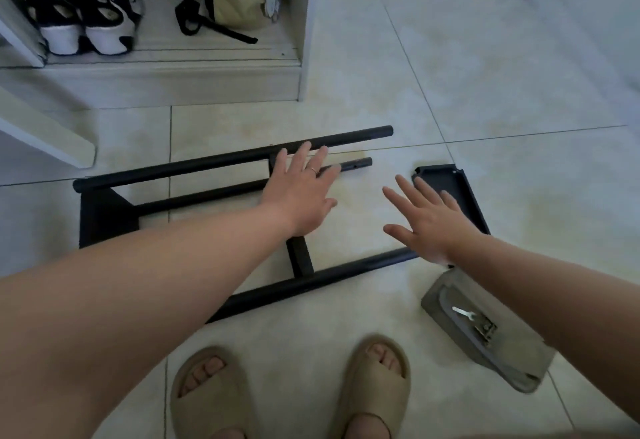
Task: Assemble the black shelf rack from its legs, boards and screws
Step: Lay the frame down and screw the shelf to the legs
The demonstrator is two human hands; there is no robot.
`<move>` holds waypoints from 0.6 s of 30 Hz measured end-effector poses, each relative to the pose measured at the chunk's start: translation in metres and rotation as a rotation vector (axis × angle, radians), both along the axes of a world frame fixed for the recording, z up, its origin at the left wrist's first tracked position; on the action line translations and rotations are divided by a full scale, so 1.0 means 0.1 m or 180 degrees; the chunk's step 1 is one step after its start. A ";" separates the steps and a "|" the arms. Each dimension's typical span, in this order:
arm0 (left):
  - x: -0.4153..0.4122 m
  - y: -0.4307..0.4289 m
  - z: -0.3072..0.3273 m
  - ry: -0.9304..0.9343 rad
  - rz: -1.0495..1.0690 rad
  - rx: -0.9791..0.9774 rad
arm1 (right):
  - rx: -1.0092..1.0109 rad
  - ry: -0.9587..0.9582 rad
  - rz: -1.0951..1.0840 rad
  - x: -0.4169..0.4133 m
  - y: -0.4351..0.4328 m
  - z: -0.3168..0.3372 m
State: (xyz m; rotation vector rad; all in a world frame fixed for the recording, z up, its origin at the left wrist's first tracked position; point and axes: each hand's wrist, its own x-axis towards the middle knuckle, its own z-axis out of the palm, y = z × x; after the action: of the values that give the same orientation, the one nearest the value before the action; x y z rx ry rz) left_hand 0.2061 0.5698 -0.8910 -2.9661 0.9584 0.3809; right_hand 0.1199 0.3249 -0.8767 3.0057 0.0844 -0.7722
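Slippers (214, 390): tan pair, toes out, just on the near side of the rack frame.
Rack frame (304, 284): flat on the tile, black legs already joined at its left end.
Loose board (450, 189): black, just off the frame's right end.
Pouch (512, 345): grey, near the frame's right end, silvery tool (464, 314) inside.
Left hand (301, 192): fingers spread over the frame's far legs, gripping nothing; can't tell if it touches.
Right hand (429, 224): spread wide at the frame's right end, empty.
Tip: probably the board goes on next, so pin the frame down and line up the holes before any screws.
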 end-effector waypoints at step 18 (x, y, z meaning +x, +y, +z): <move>-1.28 -1.68 -0.34 0.0337 -0.2171 -0.0051 | 0.0197 0.1191 -0.1695 -1.59 -1.61 -0.53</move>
State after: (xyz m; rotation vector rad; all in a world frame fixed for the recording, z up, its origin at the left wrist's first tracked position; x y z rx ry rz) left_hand 0.0783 0.4022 -0.9252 -2.4245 1.8761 0.4986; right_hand -0.0391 0.1642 -0.9295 2.9146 -0.7181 -1.3846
